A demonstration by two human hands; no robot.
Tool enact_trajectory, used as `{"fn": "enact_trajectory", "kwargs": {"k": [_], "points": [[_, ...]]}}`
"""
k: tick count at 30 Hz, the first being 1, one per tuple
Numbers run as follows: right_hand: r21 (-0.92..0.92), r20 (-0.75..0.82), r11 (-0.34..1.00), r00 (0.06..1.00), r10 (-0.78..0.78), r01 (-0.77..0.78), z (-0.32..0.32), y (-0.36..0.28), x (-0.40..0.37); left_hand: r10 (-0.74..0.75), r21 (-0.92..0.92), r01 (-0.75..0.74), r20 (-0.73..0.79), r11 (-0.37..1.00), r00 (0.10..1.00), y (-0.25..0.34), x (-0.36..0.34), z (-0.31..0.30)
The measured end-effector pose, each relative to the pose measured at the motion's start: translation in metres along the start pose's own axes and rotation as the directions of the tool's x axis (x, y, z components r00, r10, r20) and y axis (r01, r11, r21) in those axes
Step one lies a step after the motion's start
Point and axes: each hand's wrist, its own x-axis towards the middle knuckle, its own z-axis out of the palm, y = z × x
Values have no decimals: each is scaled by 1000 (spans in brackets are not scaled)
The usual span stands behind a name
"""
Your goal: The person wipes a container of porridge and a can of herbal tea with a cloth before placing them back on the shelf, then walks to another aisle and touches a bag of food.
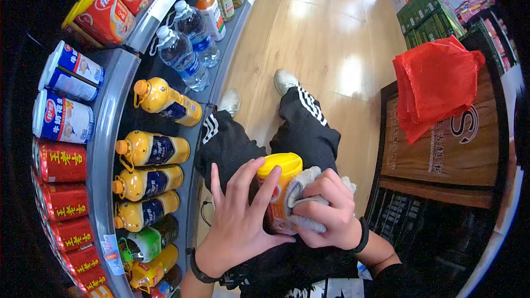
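Between my two hands is a red-orange can (277,201) with a yellow lid (280,164), held above my lap and slightly tilted. My left hand (238,218) grips it from the left, thumb low and fingers spread along its side. In my right hand (326,209) is a bunched grey cloth (307,187), pressed against the can's right side. Part of the can's label is hidden behind my fingers and the cloth.
Shelves on the left carry red cans (65,201), blue-and-white cans (64,116), orange drink bottles (157,149) and large water bottles (182,58). To the right, red plastic bags (436,85) hang over a brown wooden counter (441,154). Wooden flooring (326,27) runs ahead.
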Motion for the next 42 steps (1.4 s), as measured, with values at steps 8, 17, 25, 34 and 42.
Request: {"fn": "enact_trajectory", "kwargs": {"k": [8, 17, 25, 34, 42], "points": [[58, 225, 987, 962, -156, 147, 1, -9, -47, -28, -23, 27, -39, 999, 999, -14, 1, 1], [85, 39, 996, 999, 23, -27, -8, 7, -9, -25, -33, 23, -52, 999, 998, -9, 0, 6], [145, -65, 989, 998, 8, 2, -4, 11, -12, 43, 206, -32, -52, 978, 998, 33, 6, 11], [151, -191, 986, 981, -43, 72, -18, 16, -16, 148, -191, -213, -306, 958, 940, 2, 10, 26], [-83, -2, 995, 998, -56, 55, -7, 2, 6, 140, -47, -144, -74, 989, 987, -11, -5, 10]]}}
